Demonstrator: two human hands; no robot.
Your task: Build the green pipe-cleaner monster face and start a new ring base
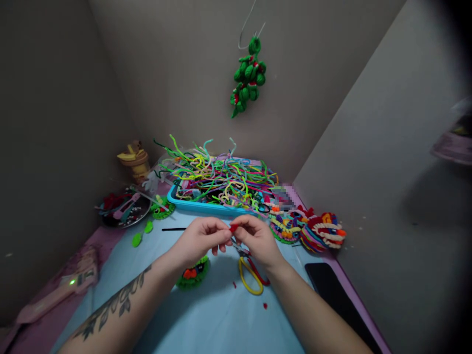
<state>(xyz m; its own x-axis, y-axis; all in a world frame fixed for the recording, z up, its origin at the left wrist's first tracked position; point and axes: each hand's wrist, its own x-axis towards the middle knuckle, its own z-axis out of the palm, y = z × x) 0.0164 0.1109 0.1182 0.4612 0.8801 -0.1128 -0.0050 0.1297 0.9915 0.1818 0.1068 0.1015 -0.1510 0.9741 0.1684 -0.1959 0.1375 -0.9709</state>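
A small red fuzzy piece (pixel 233 228), perhaps bent pipe cleaner, is pinched between the fingertips of both hands above the blue cloth. My left hand (pixel 206 235) has its thumb and fingers closed at the left side of the piece. From the right, my right hand (pixel 255 238) closes thumb and forefinger on it. Scissors (pixel 251 282) with yellow and red handles lie just below the hands, their blades partly covered by the fingers. Beneath my left wrist sits a round green fuzzy item (pixel 192 275) with orange and dark parts, partly hidden. Red scraps (pixel 265 306) lie nearby.
A blue tray (pixel 210 209) heaped with colourful pipe cleaners (pixel 221 177) stands behind the hands. Fuzzy crafts (pixel 320 233) and a black phone (pixel 332 295) lie right. A metal bowl (pixel 129 221) and pink glue gun (pixel 66 290) are left. Green ornaments (pixel 250 73) hang on the wall.
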